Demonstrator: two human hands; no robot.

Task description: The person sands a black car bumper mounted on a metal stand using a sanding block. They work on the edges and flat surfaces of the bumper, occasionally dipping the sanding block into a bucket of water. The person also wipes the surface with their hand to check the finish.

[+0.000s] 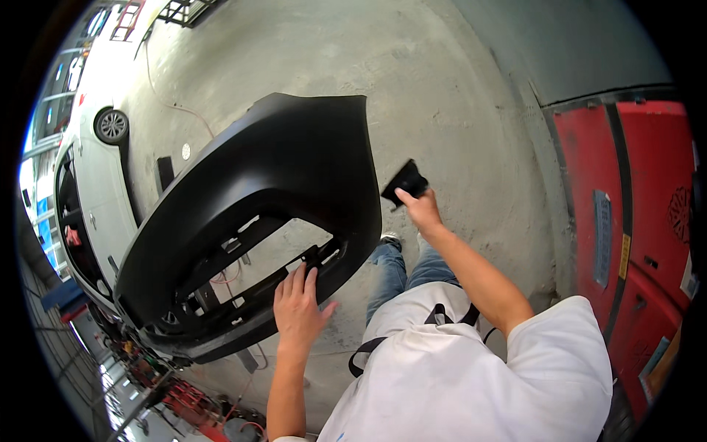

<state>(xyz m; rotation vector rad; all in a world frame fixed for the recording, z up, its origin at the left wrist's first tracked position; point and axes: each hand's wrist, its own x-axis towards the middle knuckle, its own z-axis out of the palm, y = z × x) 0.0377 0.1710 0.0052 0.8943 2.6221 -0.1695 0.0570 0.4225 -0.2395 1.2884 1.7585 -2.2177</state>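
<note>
A large black car bumper cover (243, 162) fills the middle left of the head view, with wide openings along its near side. My left hand (298, 302) rests on its lower edge, fingers stretched out beside a small black bracket-like part (313, 256) in the opening. Off the bumper's right end, my right hand (421, 209) grips a small black plastic piece (405, 182), thumb on top. That piece is held up apart from the bumper; its exact kind does not show. The fingers beneath it are hidden.
Red cabinets (589, 191) line the right side. A light-coloured car (99, 184) is parked at the far left. A thin hose (166, 105) runs over the concrete floor (434, 88). Red equipment (191, 405) stands at the lower left, and a black rack (184, 11) at the top.
</note>
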